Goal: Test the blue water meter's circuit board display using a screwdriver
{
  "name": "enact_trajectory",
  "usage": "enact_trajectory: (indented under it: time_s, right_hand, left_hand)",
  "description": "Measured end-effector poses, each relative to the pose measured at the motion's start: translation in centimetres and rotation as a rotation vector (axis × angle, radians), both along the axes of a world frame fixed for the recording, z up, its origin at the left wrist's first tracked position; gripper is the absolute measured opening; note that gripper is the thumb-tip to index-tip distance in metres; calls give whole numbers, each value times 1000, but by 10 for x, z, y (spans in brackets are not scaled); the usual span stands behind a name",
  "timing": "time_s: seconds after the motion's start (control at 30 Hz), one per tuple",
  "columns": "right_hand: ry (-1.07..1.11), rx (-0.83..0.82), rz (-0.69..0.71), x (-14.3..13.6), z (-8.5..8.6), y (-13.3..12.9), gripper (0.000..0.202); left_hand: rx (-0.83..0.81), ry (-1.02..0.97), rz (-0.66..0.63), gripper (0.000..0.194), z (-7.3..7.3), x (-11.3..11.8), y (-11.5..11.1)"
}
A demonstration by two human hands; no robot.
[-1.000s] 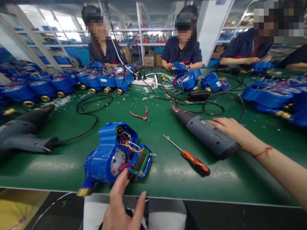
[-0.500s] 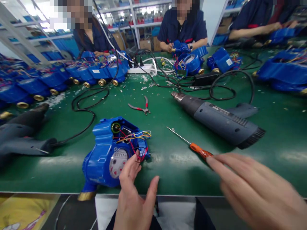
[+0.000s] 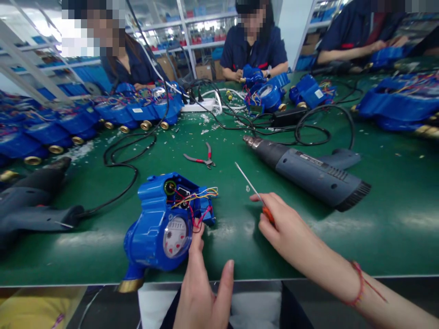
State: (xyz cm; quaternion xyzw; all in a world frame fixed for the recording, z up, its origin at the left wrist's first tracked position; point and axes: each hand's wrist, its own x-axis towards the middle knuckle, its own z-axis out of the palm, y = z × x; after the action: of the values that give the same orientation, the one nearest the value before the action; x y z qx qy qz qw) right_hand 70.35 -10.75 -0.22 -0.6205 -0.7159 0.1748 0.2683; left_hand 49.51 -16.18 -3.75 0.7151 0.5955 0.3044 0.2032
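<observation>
The right hand (image 3: pixel 284 224), which half a second ago was only reaching toward the screwdriver (image 3: pixel 252 188), now has its fingers closed round the orange handle — the thin shaft lifted, tip slanting up and away over the green table (image 3: pixel 377 237). The left hand (image 3: pixel 202 292) stays open, fingertips touching the loose wires of the blue water meter (image 3: pixel 164 224) near the table's front edge, holding nothing.

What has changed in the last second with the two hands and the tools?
The right hand left the heat gun, came back and picked up the screwdriver. The circuit board no longer shows beside the meter. The left hand stays at the meter; the pliers lie unmoved.
</observation>
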Motion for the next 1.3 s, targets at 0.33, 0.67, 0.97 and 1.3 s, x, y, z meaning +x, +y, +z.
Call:
enact_trajectory:
  time_s: [0.33, 0.67, 0.97, 1.3]
  right_hand:
    - [457, -553, 252, -47, 13, 80, 33]
    - [609, -636, 165, -28, 31, 32, 22]
    - [859, -647, 116, -22, 26, -3, 40]
    - [543, -131, 4, -2, 26, -47, 28]
  left_hand:
    - [156, 101, -50, 70, 5, 15, 35]
    - [81, -360, 105, 63, -5, 10, 23]
    - [-63, -655, 58, 61, 5, 7, 18]
    - [-85, -647, 121, 63, 6, 8, 13]
